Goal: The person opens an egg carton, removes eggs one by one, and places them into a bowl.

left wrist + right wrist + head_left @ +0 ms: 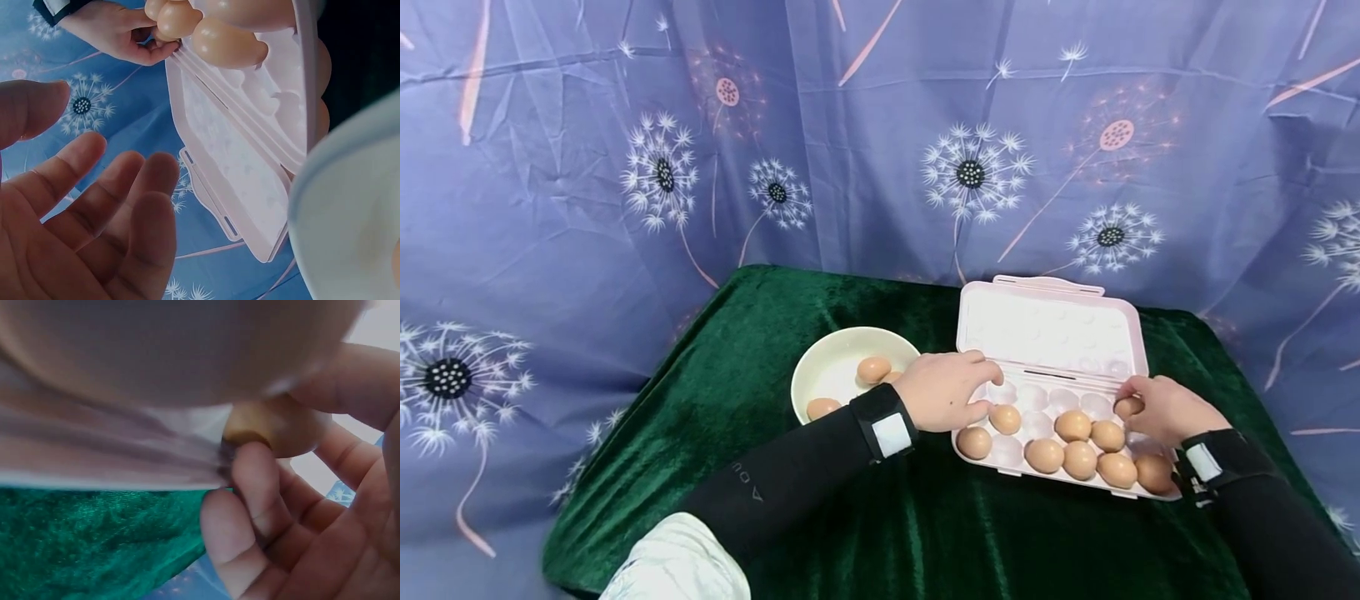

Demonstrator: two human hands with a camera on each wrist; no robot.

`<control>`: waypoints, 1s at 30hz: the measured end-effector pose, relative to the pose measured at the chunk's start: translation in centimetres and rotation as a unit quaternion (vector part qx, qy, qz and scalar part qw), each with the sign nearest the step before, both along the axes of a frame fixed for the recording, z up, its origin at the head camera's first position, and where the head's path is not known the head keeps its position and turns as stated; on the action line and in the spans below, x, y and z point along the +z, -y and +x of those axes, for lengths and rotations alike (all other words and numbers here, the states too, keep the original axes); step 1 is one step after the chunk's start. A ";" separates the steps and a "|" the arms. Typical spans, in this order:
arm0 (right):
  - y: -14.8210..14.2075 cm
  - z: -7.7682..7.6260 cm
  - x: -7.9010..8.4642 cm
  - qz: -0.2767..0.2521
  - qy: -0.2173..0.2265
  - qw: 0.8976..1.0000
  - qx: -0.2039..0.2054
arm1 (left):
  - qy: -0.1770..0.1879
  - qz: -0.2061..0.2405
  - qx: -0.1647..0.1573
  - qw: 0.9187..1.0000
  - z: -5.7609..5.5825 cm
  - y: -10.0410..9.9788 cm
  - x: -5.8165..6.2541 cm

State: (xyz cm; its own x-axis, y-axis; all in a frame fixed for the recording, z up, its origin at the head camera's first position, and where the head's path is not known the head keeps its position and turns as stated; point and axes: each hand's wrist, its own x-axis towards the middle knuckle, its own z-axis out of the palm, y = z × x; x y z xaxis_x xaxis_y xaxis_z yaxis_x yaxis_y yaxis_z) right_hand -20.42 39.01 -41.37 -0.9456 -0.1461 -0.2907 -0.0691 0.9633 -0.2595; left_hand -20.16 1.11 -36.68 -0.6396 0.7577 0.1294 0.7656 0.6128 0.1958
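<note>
A pink egg carton [1032, 400] lies with its lid [1045, 327] folded back, several brown eggs in its cups. At its far right corner my right hand [1176, 410] pinches a brown egg [1127, 407] between thumb and fingers, over a back cup. In the right wrist view this egg [290, 425] shows between the fingers, beside the carton's end wall. My left hand [943, 390] hovers at the carton's left end, near an egg [1004, 419]. In the left wrist view its fingers [153, 231] are spread and loosely bent, with nothing between them.
A cream bowl [811, 375] holding a few brown eggs [874, 369] stands left of the carton, partly behind my left hand. Dark green velvet cloth [737, 333] covers the table. A blue dandelion-print curtain [880, 167] hangs behind it.
</note>
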 end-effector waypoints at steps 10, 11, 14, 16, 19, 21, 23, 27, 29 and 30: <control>-0.3 0.6 0.2 -0.020 -0.001 1.000 -0.009 | 0.015 -0.004 0.005 1.000 -0.2 0.4 0.1; -0.2 0.6 0.4 -0.023 0.000 1.000 -0.011 | 0.016 -0.004 0.006 1.000 -0.2 0.5 0.1; 0.1 0.6 1.1 -0.033 0.000 0.999 -0.019 | 0.014 -0.003 0.009 1.000 -0.2 0.7 0.2; 0.5 0.5 1.5 -0.040 -0.003 0.999 -0.020 | 0.014 -0.002 0.010 1.000 -0.2 0.8 0.3; 1.5 0.6 2.1 -0.057 -0.016 0.998 -0.016 | 0.014 0.001 0.009 1.000 -0.2 1.0 0.3; 2.3 0.6 2.4 -0.066 -0.032 0.997 -0.007 | 0.016 0.003 0.008 1.000 -0.2 1.0 0.3; 3.3 0.7 2.7 -0.074 -0.050 0.996 0.006 | 0.015 0.003 0.008 1.000 -0.2 1.1 0.4; 5.4 0.9 3.2 -0.084 -0.082 0.993 0.026 | 0.017 0.004 0.011 1.000 -0.3 1.1 0.4; 6.5 0.9 3.5 -0.097 -0.088 0.991 0.035 | 0.016 0.006 0.012 1.000 -0.4 1.0 0.4; 7.1 1.0 3.6 -0.103 -0.094 0.989 0.039 | 0.016 0.007 0.013 1.000 -0.4 0.9 0.4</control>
State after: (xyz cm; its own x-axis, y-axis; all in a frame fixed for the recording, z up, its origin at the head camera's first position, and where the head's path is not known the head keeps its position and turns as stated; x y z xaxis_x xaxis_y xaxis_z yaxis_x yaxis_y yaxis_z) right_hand -19.47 31.88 -37.74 -0.9636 -0.2589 -0.0663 -0.2074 0.8809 -0.4255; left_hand -20.59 0.17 -36.31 -0.6630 0.7390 0.1200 0.7428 0.6294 0.2284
